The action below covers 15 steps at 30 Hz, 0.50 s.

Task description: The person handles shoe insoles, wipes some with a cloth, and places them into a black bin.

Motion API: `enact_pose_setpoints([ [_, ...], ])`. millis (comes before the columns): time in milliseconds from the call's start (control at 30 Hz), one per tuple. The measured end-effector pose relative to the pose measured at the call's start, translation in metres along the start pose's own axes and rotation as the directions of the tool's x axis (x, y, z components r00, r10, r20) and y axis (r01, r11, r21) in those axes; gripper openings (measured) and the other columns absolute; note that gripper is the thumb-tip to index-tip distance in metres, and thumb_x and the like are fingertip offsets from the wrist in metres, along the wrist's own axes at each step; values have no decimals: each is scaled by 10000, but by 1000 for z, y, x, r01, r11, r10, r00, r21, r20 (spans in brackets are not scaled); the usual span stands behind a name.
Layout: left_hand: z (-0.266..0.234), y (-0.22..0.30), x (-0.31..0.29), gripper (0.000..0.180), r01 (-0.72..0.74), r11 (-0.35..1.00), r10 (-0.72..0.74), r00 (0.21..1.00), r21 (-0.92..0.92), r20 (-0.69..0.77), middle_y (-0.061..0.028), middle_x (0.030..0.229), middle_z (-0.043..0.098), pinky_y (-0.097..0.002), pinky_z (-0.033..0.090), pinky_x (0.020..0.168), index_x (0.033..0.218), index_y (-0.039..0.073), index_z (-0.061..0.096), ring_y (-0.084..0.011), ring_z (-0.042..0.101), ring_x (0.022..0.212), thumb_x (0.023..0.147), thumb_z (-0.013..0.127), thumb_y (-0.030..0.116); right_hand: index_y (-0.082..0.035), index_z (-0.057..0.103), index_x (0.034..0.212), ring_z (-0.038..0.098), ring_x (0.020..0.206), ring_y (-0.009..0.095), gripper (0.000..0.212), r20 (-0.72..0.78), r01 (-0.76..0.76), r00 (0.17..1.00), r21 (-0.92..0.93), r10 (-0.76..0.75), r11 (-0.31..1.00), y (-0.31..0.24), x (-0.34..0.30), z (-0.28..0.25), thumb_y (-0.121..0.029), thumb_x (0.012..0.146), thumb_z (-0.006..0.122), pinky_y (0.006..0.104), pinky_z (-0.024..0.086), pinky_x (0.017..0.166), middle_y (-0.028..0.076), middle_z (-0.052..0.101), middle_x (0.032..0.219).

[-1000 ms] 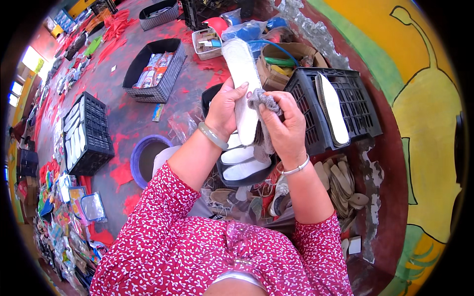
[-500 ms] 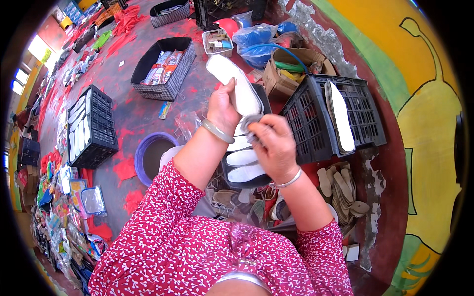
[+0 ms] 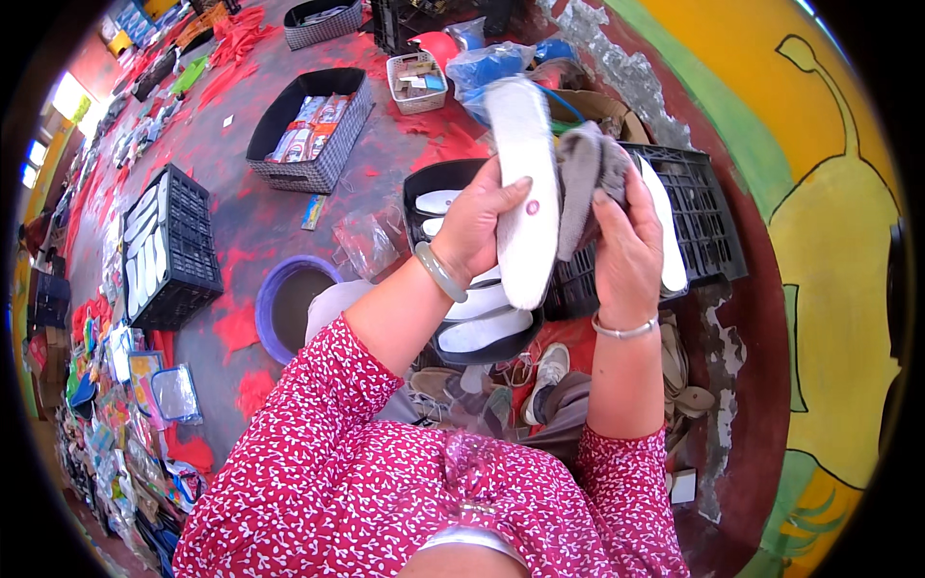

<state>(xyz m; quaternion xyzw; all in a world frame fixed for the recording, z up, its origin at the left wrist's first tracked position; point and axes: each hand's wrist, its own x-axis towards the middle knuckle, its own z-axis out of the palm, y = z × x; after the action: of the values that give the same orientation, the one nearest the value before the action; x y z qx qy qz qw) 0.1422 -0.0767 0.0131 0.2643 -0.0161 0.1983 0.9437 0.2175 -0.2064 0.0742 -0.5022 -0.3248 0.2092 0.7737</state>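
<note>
A white insole with a small reddish round mark stands nearly upright in my left hand, thumb on its face and fingers behind. Just right of it, my right hand grips a grey cloth, which hangs beside the insole's right edge. Below my hands lies a black tray with several white insoles in a row. To the right, a white insole lies on an upturned black crate, partly hidden by my right hand.
A purple-rimmed basin of dark liquid stands left of my arm. Farther left is a black crate of insoles. A checked basket with packets sits ahead. Loose insoles and shoes lie near my legs. A cardboard box stands by the wall.
The insole has moved right and turned more upright, showing its marked face. My right hand has swung right and up, and the bunched cloth now hangs loose from it.
</note>
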Motion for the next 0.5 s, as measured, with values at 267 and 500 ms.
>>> enact_pose_setpoints([
  [267,-2,-8,1,446,-54,992,59,998,110,-40,-71,1193,534,-332,453,920,1297,80,389,-186,551,1063,875,509,-2,-29,593,1144,500,1144,194,361,131,206,978,-506,-161,838,36,-2,0,56,796,550,283,385,958,110,537,1228],
  [500,-20,3,9,355,-164,977,187,968,138,-167,-119,1149,542,-361,501,852,1220,53,417,-226,590,983,874,457,-16,-43,602,1141,518,1131,213,408,210,202,971,-482,-111,853,42,-15,8,84,758,539,284,389,961,122,544,1231],
])
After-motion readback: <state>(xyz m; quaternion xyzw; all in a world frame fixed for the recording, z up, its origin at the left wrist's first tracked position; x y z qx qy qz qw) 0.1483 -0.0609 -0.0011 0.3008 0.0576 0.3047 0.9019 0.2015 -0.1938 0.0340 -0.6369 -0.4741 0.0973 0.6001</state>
